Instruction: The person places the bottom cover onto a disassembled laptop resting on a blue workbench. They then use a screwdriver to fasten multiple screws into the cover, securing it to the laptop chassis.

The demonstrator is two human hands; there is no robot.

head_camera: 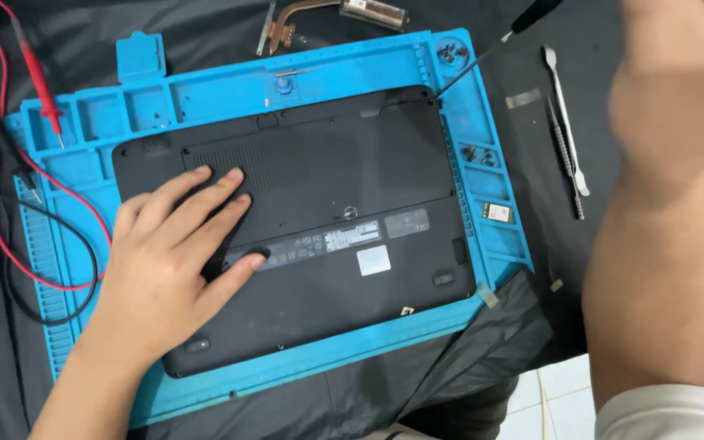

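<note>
A black laptop (336,204) lies bottom side up on a blue repair mat (482,244). My left hand (173,261) rests flat on the laptop's left part, fingers spread, pressing on the cover. My right hand (678,90) is raised at the upper right, blurred, and holds a black-handled screwdriver (490,49). The screwdriver's tip touches the laptop's far right corner.
Red and black probe leads (18,163) lie at the left over the mat. A copper heat pipe part (327,12) sits beyond the mat. Metal pry tools (568,130) lie right of the mat. Small screws (478,155) sit in the mat's compartments. Black cloth covers the table.
</note>
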